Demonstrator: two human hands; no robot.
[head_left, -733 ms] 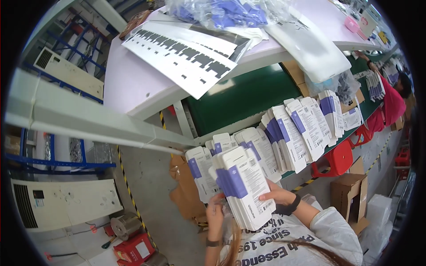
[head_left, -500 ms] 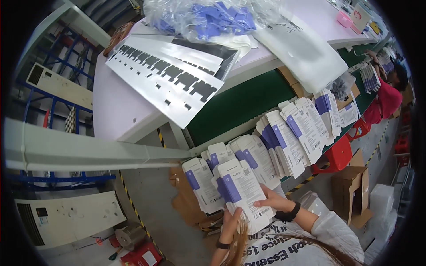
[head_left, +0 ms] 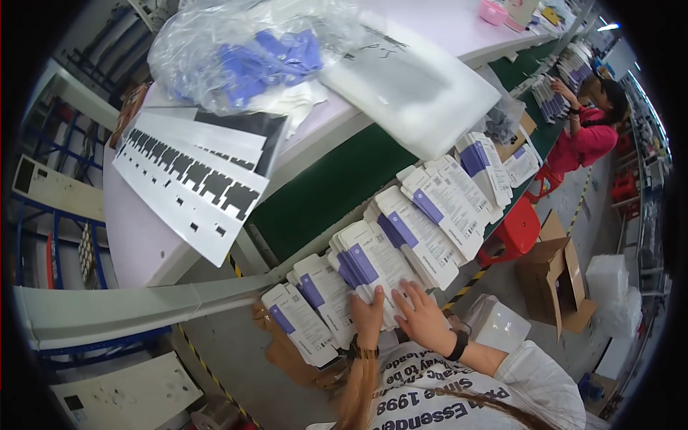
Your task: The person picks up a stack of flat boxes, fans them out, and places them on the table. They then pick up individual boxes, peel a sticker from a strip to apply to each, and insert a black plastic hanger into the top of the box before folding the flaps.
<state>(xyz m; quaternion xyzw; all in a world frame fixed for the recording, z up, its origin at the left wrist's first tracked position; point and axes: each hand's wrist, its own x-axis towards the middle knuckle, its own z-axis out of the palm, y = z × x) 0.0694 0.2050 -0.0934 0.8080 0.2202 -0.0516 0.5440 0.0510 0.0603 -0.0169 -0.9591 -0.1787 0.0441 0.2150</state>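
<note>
A stack of flat white-and-purple folded cartons [head_left: 374, 259] lies slanted in front of me, among other stacks in the row. My left hand [head_left: 367, 315] rests at its lower left edge, fingers pointing up and a little apart. On the lower right edge lies my right hand [head_left: 421, 317], its fingers spread and flat against the boxes. Neither hand grips anything. To the left are another carton stack [head_left: 321, 295] and the leftmost stack [head_left: 295, 326]. Just to the right is a further stack [head_left: 419, 233], with more beyond it.
The cartons lie along a green-topped lower bench [head_left: 322, 197]. Above it a white table [head_left: 136, 240] carries die-cut sheets [head_left: 193, 186] and a clear bag of purple pieces [head_left: 272, 61]. A red stool [head_left: 517, 231] and open cardboard box [head_left: 548, 276] stand right. A co-worker [head_left: 584, 136] sits farther off.
The carton stack that both hands held up now lies in the row on the bench. My hands have loosened and lie flat at its lower edge. The whole view has shifted.
</note>
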